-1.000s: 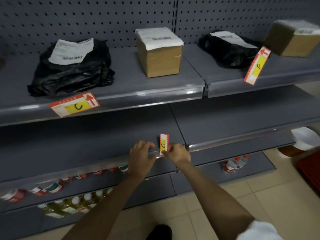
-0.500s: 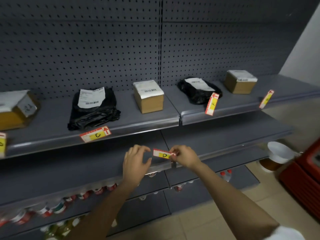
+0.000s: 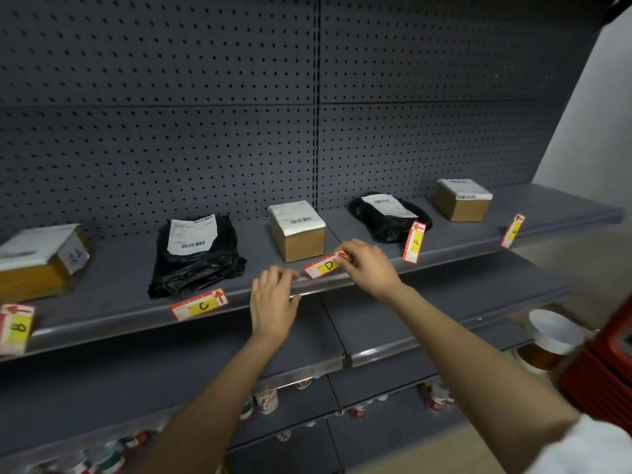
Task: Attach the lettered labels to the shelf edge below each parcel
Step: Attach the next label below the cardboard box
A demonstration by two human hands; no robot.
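1. Right hand pinches the D label by its right end — just below the cardboard parcel.
2. Left hand, fingers loosely curled and holding nothing, rests on the shelf edge — bare rail toward the C label.

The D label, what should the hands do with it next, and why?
Probably press the D label down flat onto the shelf edge under the middle cardboard box. The right hand pinches its arrow end and the label sits tilted above the edge, while the left hand rests on the edge beside it. The C label already hangs below its black bag.
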